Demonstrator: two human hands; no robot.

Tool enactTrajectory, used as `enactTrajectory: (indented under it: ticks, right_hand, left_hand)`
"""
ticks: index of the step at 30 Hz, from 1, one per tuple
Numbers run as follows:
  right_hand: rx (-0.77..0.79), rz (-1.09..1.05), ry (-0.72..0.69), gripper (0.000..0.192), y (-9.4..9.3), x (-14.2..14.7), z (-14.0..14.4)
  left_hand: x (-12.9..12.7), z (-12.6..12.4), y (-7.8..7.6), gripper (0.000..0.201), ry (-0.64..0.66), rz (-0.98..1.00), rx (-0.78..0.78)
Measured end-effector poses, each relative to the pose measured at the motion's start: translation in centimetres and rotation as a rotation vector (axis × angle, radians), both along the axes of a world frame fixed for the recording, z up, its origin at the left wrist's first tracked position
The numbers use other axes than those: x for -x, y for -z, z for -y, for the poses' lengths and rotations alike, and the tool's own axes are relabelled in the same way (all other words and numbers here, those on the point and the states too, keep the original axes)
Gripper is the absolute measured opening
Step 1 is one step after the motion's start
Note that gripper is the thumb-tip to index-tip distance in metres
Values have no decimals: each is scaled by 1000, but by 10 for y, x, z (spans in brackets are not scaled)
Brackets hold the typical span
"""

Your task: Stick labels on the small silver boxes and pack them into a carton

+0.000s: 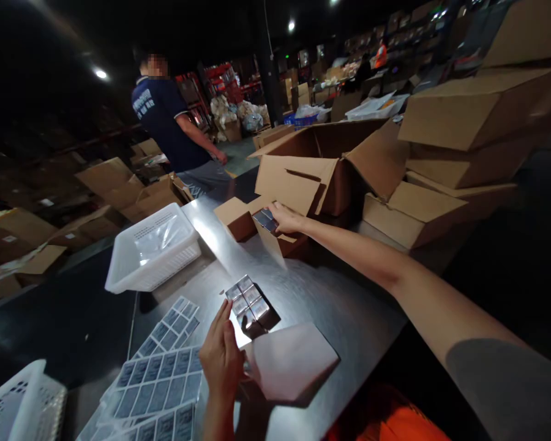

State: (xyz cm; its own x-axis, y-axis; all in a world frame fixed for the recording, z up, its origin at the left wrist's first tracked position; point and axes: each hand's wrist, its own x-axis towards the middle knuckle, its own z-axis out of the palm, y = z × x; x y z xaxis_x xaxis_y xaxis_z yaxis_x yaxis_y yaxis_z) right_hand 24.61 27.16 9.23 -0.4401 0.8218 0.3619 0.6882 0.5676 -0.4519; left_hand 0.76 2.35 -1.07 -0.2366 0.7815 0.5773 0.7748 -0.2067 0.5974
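On the metal table, a block of several small shiny boxes stands in two rows. My left hand is beside its near left side, fingers stretched out, the fingertips at or touching the boxes. A pale, smooth flat-topped piece lies just right of that hand; its kind is unclear. My right hand reaches into a small open carton, its fingers closed on small dark boxes inside. Sheets of grey labels lie overlapping to the left of my left hand.
A white plastic basket holding clear plastic stands at the table's left, another white basket at lower left. A large open carton is behind the small one; stacked cartons rise at right. A person in dark clothing is beyond.
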Motion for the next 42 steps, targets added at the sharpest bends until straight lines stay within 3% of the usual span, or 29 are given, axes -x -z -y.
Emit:
enactTrajectory:
  ticks: [2, 4, 7, 9, 11, 13, 17, 23, 26, 28, 30, 32, 34, 36, 39, 42]
  right_hand:
    - [-43, -20, -36, 60, -5, 15, 37]
    - [-53, -25, -190, 57, 0, 35, 85]
    - [106, -73, -639, 67, 27, 63, 151]
    - [275, -90, -722, 62, 44, 74, 178]
    - [431, -138, -657, 50, 55, 79, 187]
    - [512, -223, -560, 40, 60, 78, 185]
    - [518, -376, -453, 33, 65, 72, 175]
    - [508, -365, -451, 15, 68, 65, 183]
    - [399, -346, -432, 13, 73, 67, 188]
    - [209, -308, -425, 9, 78, 70, 193]
    - [-19, -258, -471, 10, 80, 71, 197]
    - [-131, -260, -639, 13, 77, 68, 199]
    - [-82, -352, -809, 13, 69, 60, 195]
    - [9, -471, -758, 9, 59, 50, 181]
    - [80, -438, -472, 48, 50, 46, 145]
    - [277, -196, -357, 87, 56, 62, 102]
  left_hand:
    - [-1, 0, 3, 42, -84, -11, -30]
    - [-2, -1, 6, 41, -161, -6, -50]
    - [-3, -2, 8, 40, -224, 28, -110]
    - [-4, -2, 5, 40, -227, 55, -169]
    - [-4, 0, -1, 41, -235, 70, -186]
    - [-2, 2, -10, 43, -260, 62, -105]
    - [3, 0, -22, 40, -401, 58, 202]
    - [1, -4, -23, 38, -444, 105, 305]
    - [0, -5, -22, 38, -482, 100, 331]
    - [1, -5, -22, 40, -516, 89, 355]
    - [4, -5, -23, 43, -547, 79, 383]
    - [9, -5, -24, 46, -574, 55, 424]
    - [15, -5, -26, 48, -576, -3, 472]
    - [20, -6, -27, 48, -539, -48, 497]
    - [21, -6, -27, 50, -421, 12, 466]
    - [16, -6, -25, 51, -337, 81, 429]
